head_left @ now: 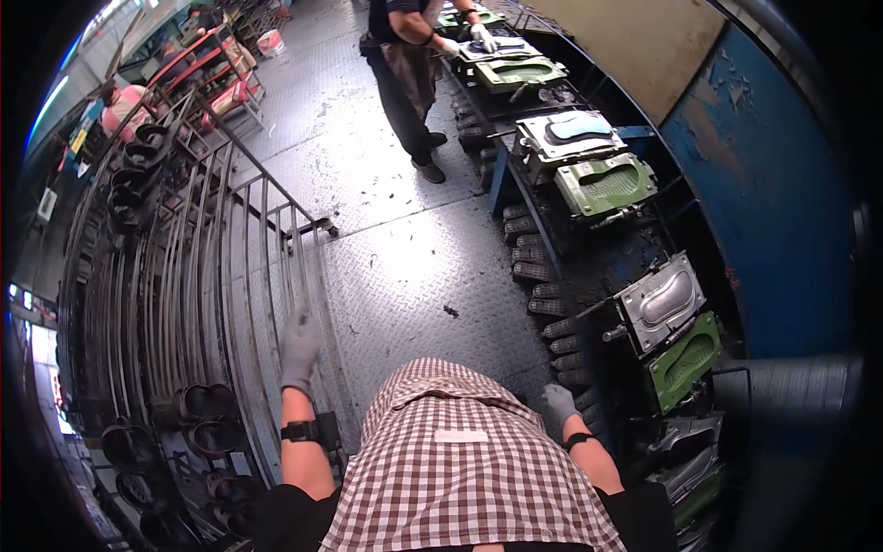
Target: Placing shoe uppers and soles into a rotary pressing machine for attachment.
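My left hand (301, 353), in a grey glove, is raised beside the metal rack (225, 212) on the left. Its fingers stretch forward, smeared by motion, and I see nothing in them. Lower right, my right hand (557, 405), gloved too, hangs near the row of dark ridged pieces (544, 308) below the bench edge, its fingers loosely curled and nothing visible in them. On the bench to the right lies an opened mould with a silver sole-shaped half (660, 302) and a green half (686, 362).
Further along the bench lie another green mould half (607, 184) and a plate with a light-blue sole shape (579, 126). A person (409, 78) in gloves works at the far moulds. Dark rounded footwear-like pieces (210, 402) sit on the left rack. The floor (386, 267) is patterned metal with dark scraps.
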Action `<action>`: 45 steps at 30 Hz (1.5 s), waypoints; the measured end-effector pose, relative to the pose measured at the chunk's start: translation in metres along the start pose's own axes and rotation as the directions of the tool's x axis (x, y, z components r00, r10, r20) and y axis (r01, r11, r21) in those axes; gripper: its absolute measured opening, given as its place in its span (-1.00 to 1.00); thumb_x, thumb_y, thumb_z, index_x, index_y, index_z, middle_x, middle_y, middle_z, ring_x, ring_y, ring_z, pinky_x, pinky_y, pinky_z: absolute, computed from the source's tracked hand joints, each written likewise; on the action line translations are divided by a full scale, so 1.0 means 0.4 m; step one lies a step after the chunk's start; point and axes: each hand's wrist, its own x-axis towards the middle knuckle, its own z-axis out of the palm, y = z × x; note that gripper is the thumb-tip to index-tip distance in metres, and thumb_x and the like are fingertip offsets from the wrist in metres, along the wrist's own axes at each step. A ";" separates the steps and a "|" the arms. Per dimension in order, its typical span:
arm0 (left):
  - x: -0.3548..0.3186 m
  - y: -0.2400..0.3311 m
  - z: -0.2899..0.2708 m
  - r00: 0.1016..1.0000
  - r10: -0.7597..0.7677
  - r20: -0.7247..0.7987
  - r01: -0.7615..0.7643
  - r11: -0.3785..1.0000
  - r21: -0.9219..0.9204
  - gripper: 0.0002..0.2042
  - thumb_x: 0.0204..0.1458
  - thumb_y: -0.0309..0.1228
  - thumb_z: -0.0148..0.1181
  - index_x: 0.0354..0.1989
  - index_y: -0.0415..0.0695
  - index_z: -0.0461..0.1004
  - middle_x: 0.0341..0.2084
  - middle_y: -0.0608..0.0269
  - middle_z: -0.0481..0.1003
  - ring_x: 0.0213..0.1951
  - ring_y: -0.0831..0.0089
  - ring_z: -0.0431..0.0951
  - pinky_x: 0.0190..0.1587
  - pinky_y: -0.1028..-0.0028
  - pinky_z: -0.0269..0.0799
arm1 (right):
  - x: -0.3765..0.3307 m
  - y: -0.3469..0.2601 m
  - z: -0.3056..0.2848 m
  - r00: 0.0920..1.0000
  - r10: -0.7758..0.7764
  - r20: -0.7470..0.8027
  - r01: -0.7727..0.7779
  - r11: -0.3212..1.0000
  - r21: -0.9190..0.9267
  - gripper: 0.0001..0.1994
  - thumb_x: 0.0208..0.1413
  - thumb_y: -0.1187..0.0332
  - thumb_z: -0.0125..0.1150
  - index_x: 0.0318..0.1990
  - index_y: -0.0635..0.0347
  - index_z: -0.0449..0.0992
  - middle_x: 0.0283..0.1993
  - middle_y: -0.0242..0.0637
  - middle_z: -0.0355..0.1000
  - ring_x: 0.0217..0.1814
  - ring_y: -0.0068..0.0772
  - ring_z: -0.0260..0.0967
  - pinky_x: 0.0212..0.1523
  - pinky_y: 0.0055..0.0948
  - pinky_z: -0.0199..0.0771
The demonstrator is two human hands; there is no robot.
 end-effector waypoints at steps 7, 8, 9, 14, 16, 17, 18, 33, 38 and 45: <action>-0.097 -0.025 -0.424 0.724 0.174 -0.668 -0.255 0.967 -0.024 -0.65 0.20 -0.45 0.14 0.13 -0.31 0.46 -0.01 -0.01 0.54 0.07 0.11 0.52 0.17 0.26 0.39 | 0.033 -0.253 0.384 0.973 -0.172 0.154 0.193 0.973 -0.130 -0.75 0.28 0.34 0.12 0.01 0.25 0.57 -0.26 -0.33 0.56 -0.24 -0.47 0.50 -0.19 -0.45 0.51; -0.100 -0.047 -0.436 0.762 0.179 -0.622 -0.216 0.976 0.016 -0.68 0.26 -0.45 0.08 0.15 -0.30 0.45 0.03 0.05 0.53 0.10 0.23 0.52 0.17 0.33 0.40 | 0.041 -0.279 0.422 0.966 -0.178 0.189 0.200 0.974 -0.104 -0.74 0.29 0.34 0.11 0.02 0.26 0.56 -0.24 -0.34 0.56 -0.22 -0.46 0.51 -0.18 -0.44 0.52; -0.100 -0.063 -0.447 0.804 0.179 -0.567 -0.174 0.983 0.062 -0.70 0.32 -0.45 0.03 0.16 -0.29 0.43 0.07 0.10 0.52 0.13 0.35 0.51 0.17 0.41 0.41 | 0.063 -0.263 0.431 0.946 -0.224 0.234 0.242 0.969 -0.051 -0.75 0.29 0.31 0.12 0.02 0.19 0.56 -0.21 -0.36 0.56 -0.26 -0.49 0.49 -0.26 -0.47 0.49; -0.202 -0.188 -0.445 0.806 -0.023 -0.591 0.037 0.999 0.011 -0.69 0.11 -0.35 0.23 0.01 -0.16 0.56 -0.10 -0.04 0.57 -0.02 0.03 0.57 0.02 0.20 0.47 | 0.031 -0.426 0.600 0.921 -0.084 0.381 0.161 0.971 -0.176 -0.75 0.29 0.27 0.10 0.07 0.03 0.54 -0.18 -0.42 0.55 -0.31 -0.54 0.44 -0.39 -0.52 0.35; -0.275 -0.223 -0.419 0.736 -0.055 -0.675 0.117 0.992 0.048 -0.78 0.15 -0.45 0.21 -0.04 -0.18 0.57 -0.15 0.05 0.60 -0.06 0.22 0.61 -0.04 0.33 0.49 | 0.033 -0.483 0.655 0.910 -0.039 0.412 0.152 0.957 -0.246 -0.74 0.29 0.27 0.08 0.08 0.02 0.52 -0.17 -0.39 0.55 -0.28 -0.46 0.46 -0.37 -0.42 0.38; -0.302 -0.220 -0.415 0.715 -0.086 -0.693 0.158 0.987 0.040 -0.78 0.15 -0.45 0.21 -0.04 -0.18 0.57 -0.15 0.05 0.60 -0.06 0.22 0.61 -0.04 0.33 0.49 | 0.042 -0.502 0.674 0.912 -0.018 0.410 0.157 0.938 -0.309 -0.73 0.29 0.27 0.07 0.09 0.02 0.52 -0.16 -0.38 0.55 -0.27 -0.43 0.47 -0.37 -0.39 0.38; -0.331 -0.210 -0.413 0.660 -0.194 -0.726 0.243 0.969 -0.038 -0.80 0.13 -0.48 0.22 -0.07 -0.18 0.57 -0.20 0.08 0.59 -0.12 0.26 0.61 -0.08 0.36 0.49 | 0.053 -0.520 0.695 0.913 0.001 0.409 0.164 0.915 -0.369 -0.72 0.29 0.26 0.07 0.09 0.02 0.52 -0.16 -0.37 0.55 -0.26 -0.40 0.47 -0.36 -0.36 0.38; -0.717 -0.042 -0.403 -0.147 -0.082 -0.986 0.560 0.815 -0.151 -0.83 0.16 -0.59 0.16 -0.09 -0.15 0.52 -0.08 0.19 0.50 -0.06 0.41 0.53 -0.02 0.45 0.47 | -0.427 -0.985 1.497 -0.307 -0.052 0.950 0.874 0.379 0.304 -0.69 0.30 0.40 0.07 0.11 0.33 0.52 -0.01 -0.04 0.57 0.05 -0.20 0.54 0.11 -0.37 0.46; -0.776 -0.068 -0.433 -0.402 -0.259 -0.878 0.625 0.624 -0.470 -0.62 0.14 -0.39 0.22 0.12 -0.25 0.46 0.08 0.00 0.47 0.13 0.18 0.48 0.13 0.30 0.43 | -0.843 -0.977 1.564 -0.680 0.171 0.713 0.689 0.481 0.543 -0.53 0.24 0.34 0.21 0.27 0.28 0.37 0.13 0.04 0.45 0.12 -0.07 0.45 0.09 -0.29 0.45; -0.838 -0.220 -0.478 -0.384 -0.436 -0.814 0.646 0.503 -0.574 -0.41 -0.13 -0.20 0.38 0.09 -0.23 0.45 0.06 -0.15 0.48 0.11 -0.02 0.47 0.11 0.19 0.43 | -0.970 -0.726 1.686 -0.734 0.006 0.679 0.678 0.064 0.733 -0.33 0.06 0.09 0.38 0.19 0.32 0.26 0.02 0.21 0.37 0.04 0.27 0.40 0.00 -0.01 0.47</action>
